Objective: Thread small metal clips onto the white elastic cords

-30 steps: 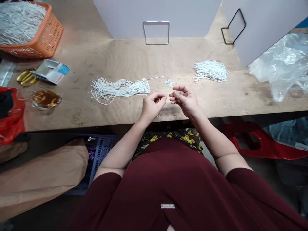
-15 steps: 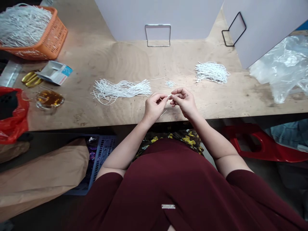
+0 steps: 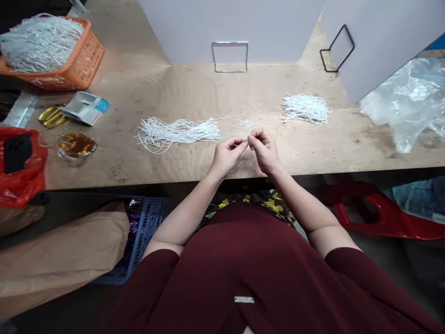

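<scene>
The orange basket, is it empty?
No, the orange basket at the table's far left corner is heaped full of white strings.

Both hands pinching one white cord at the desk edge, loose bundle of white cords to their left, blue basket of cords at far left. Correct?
Not quite: the head view shows the plastic mesh basket of cords at far left is orange, not blue. The rest holds: the left hand and right hand pinch one thin white cord at the wooden desk's edge, with the loose bundle of white cords to their left.
</scene>
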Action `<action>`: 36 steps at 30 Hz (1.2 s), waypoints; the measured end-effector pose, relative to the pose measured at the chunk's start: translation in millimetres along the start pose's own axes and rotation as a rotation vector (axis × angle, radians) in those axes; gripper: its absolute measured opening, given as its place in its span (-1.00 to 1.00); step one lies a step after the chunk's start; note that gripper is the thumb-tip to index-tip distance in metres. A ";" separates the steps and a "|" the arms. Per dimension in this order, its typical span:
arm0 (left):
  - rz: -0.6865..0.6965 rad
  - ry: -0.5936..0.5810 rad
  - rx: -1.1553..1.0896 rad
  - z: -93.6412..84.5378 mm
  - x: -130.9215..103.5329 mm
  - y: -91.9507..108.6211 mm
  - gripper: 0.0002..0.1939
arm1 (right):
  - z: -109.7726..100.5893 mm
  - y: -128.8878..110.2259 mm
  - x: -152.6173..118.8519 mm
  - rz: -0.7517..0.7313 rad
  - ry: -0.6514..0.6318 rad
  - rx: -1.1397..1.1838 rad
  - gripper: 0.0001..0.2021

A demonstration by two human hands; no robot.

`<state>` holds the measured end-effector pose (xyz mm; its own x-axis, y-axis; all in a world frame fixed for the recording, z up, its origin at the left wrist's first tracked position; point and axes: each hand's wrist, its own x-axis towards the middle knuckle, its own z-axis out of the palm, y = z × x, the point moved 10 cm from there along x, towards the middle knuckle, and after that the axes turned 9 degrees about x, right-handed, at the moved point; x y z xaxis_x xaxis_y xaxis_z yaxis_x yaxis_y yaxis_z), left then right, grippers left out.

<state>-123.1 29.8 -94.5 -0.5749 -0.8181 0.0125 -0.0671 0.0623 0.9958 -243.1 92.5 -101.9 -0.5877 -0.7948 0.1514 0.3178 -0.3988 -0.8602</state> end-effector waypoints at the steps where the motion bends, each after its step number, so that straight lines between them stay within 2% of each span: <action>1: -0.010 -0.052 0.037 1.7 0.3 0.0 -0.75 | -6.1 -3.7 5.3 -0.019 0.033 0.046 -0.71; 3: -0.064 -0.162 0.118 -0.4 0.0 -5.5 -0.73 | -27.0 -12.5 19.2 -0.038 0.125 0.161 -0.73; 6: -0.222 -0.218 0.073 -24.0 -0.1 -24.1 -0.69 | -70.4 -24.5 40.4 -0.021 0.287 0.299 -0.79; 9: -0.303 -0.111 -0.239 -54.3 5.5 -32.3 -0.66 | -106.1 -28.1 48.9 0.017 0.410 0.340 -0.85; 12: -0.208 0.045 -0.515 -76.0 16.2 -21.0 -0.60 | -114.5 -18.3 45.0 0.085 0.419 0.337 -0.82; 14: -0.132 0.125 -0.546 -83.6 21.2 -10.0 -0.55 | -108.7 -9.3 39.0 0.139 0.388 0.314 -0.77; 16: -0.085 0.149 -0.500 -82.4 23.2 0.4 -0.52 | -99.2 -3.6 32.9 0.186 0.349 0.279 -0.72; 20: -0.072 0.038 -0.458 -54.7 15.0 13.8 -0.63 | -68.6 -6.9 22.8 0.244 0.214 0.148 -0.64; 24: -0.115 -0.038 -0.389 -26.2 -2.6 16.0 -0.83 | -19.9 -16.0 11.5 0.252 -0.020 0.004 -0.63; 28: -0.161 -0.064 -0.376 -13.2 -13.0 16.3 -0.75 | 20.7 -29.3 2.1 0.185 -0.203 -0.079 -0.65; 32: -0.150 -0.087 -0.411 -9.8 -16.4 22.2 -0.72 | 40.4 -38.8 -1.9 0.170 -0.299 -0.106 -0.66; 36: -0.137 -0.092 -0.407 -8.0 -18.8 25.6 -0.71 | 47.7 -43.1 -2.6 0.162 -0.344 -0.116 -0.66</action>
<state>-107.4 42.1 -68.5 -0.6543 -0.7479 -0.1120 0.1682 -0.2883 0.9427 -219.7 90.0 -42.0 -0.2468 -0.9579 0.1469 0.2880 -0.2172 -0.9327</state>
